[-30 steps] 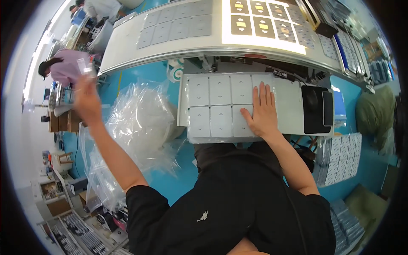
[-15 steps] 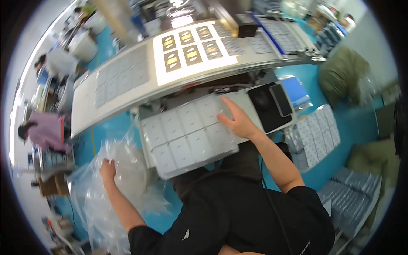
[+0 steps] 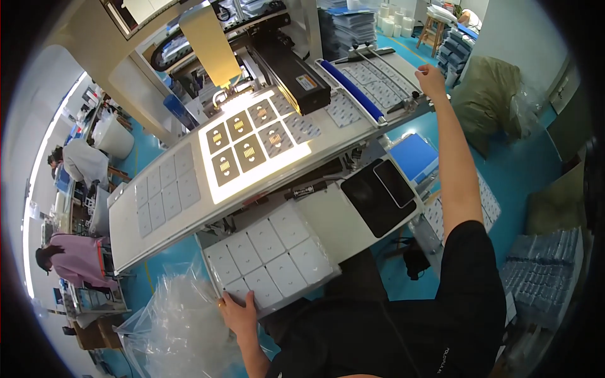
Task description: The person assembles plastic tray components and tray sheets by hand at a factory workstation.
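Observation:
My left hand [image 3: 238,316] rests at the near edge of a stack of pale card sheets [image 3: 271,255], its thumb and fingers spread against the edge. Clear plastic film covers the stack, and each sheet is divided into several rectangles. My right hand [image 3: 431,82] is raised at the far right with curled fingers, by the end of a machine bed [image 3: 170,236]. Whether anything is pinched in it is hidden. Close to that hand are metal rods and a blue roller [image 3: 353,91], with patterned sheets [image 3: 372,79] beneath the rods.
A lit panel [image 3: 255,135] with dark cards glows on the bed, below a black machine head [image 3: 290,75]. A phone [image 3: 394,183] lies on a black mat [image 3: 368,205]. Crumpled clear plastic [image 3: 176,321] fills the lower left. Wrapped stacks [image 3: 539,277] stand at right; a person [image 3: 75,258] sits far left.
My right hand has left the pale sheets and swung up to the far right end of the bed. My left hand has moved from the plastic to the stack's near edge. The view has turned.

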Tool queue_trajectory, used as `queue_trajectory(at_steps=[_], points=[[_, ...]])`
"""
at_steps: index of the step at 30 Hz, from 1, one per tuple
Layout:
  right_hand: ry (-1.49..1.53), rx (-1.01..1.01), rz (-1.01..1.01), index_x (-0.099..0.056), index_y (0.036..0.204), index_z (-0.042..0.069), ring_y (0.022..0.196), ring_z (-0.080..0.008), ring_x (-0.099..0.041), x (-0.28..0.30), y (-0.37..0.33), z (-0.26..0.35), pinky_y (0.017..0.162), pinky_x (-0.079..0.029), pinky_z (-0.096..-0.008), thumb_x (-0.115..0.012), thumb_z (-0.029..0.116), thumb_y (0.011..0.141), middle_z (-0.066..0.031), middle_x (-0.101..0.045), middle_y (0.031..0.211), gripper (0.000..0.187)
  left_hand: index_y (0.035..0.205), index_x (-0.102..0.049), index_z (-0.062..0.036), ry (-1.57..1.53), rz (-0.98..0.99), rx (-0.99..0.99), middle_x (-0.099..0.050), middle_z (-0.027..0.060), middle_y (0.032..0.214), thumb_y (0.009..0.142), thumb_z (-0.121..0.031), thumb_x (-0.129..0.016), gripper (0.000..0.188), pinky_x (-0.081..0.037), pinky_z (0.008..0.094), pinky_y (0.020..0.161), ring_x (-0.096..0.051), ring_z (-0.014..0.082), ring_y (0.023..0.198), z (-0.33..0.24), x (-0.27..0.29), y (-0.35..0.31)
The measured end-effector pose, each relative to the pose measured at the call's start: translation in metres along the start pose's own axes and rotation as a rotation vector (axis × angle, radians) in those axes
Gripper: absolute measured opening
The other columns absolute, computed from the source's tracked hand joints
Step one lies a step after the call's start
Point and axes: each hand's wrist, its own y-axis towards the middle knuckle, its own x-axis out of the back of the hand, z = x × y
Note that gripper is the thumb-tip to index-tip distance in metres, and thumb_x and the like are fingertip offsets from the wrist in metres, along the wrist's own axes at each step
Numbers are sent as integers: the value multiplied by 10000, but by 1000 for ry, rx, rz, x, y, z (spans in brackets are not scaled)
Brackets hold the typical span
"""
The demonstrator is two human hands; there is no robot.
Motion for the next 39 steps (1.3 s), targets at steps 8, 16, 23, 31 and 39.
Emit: queue_trajectory(at_steps=[8,16,23,31,39], points=[[-531,-260,599,-808,962,-30,925,-396,-786,-73,88,-58,730,-615,-509,-723,183,938,-255,-792,1075,231,1494,-511,30,86,-34,61,-538,302,1484,866,-477,-865,881,-481,522,1126,-555,479,1359,-13,3,-1],[-641,-146,693,-819,1028,-40,939,-429,-779,-56,102,-52,754,-607,-496,-765,181,921,-263,-789,1108,251,1084,-657,17,-205,-44,155,-713,192,928,975,-215,-773,281,-540,486,795,-707,395,905,26,-4,34],[-917,-36,653,-791,1155,-10,1030,-442,-758,-37,150,-112,832,-619,-539,-597,184,1042,-266,-780,1093,297,1073,-654,16,-205,-72,101,-695,179,895,986,-246,-766,298,-536,480,771,-681,383,831,17,-8,45],[-840,96,-263,-619,1304,79,986,-448,-773,112,151,-31,782,-624,-582,-466,226,1108,-221,-787,1103,289,1203,-616,-2,-114,4,123,-637,165,1061,963,-350,-798,460,-519,486,858,-646,368,957,8,-4,26],[-991,120,-366,-597,1254,79,985,-454,-770,270,111,24,783,-606,-582,-443,192,1096,-243,-783,1059,248,1218,-613,-19,-233,-97,68,-640,164,1001,978,-270,-776,383,-516,488,877,-640,375,974,24,-16,40]])
